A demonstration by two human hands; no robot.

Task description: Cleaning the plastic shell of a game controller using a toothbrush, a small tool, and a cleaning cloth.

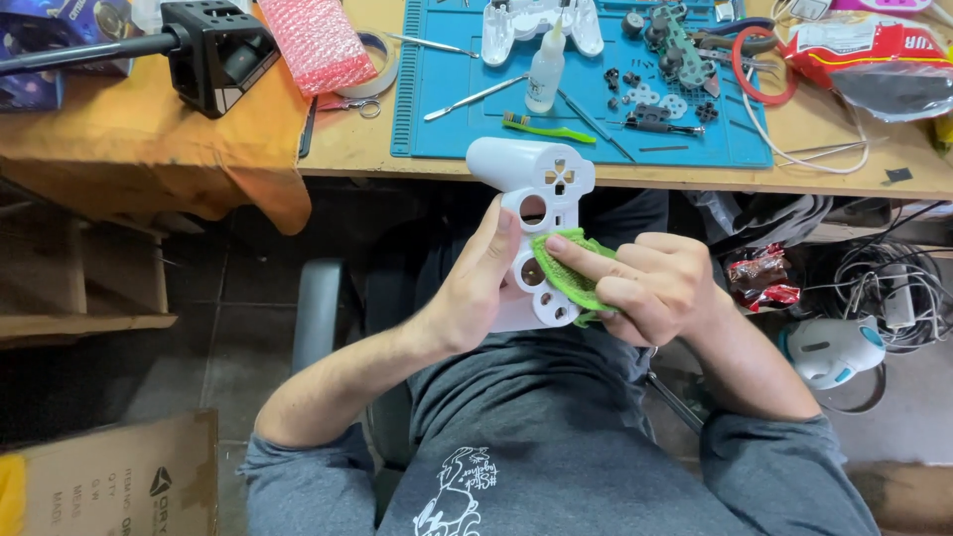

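Below a cluttered wooden workbench (347,149), the left hand (476,288) grips a white plastic gamepad shell (536,218); right hand (645,288) presses a green cloth (566,273) against it, wiping; nearby recesses likely need wiping next.

We have one view only, head-worn, looking steeply down and close over our lap; the wooden desk (347,149) edge runs across at twelve o'clock, floor at nine, our torso at six, the room beyond probably out of frame.

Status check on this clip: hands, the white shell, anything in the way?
Left hand grips white shell over the lap. Right hand presses green cloth on its face. Nothing in the way.
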